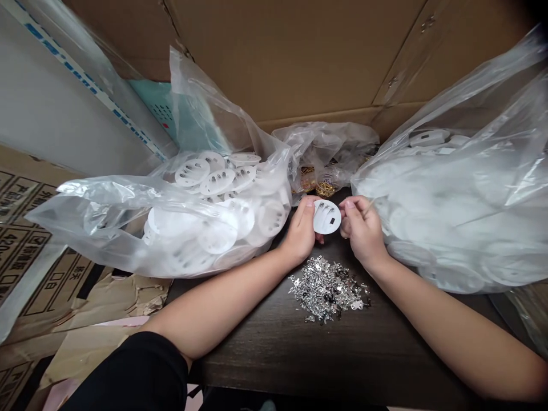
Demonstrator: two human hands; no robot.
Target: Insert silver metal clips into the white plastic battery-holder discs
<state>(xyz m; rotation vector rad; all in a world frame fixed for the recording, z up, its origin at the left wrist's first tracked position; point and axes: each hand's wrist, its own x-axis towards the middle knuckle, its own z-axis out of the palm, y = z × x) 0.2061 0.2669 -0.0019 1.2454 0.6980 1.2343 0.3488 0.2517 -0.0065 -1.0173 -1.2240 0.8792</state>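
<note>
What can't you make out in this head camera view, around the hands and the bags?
In the head view:
Whatever the right hand pinches beside the white disc: fingers hide it, and it's too thin to name.
The disc's left edge: covered by the left hand.
Gold pieces: clouded by clear plastic.
Silver pieces: too small to tell apart.
Bagged discs: blurred by plastic, bag cut off by the right edge.

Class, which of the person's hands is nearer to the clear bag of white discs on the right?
The right hand is nearer, right at the bag's edge. The left hand is farther off, beyond the white disc held between them.
</note>
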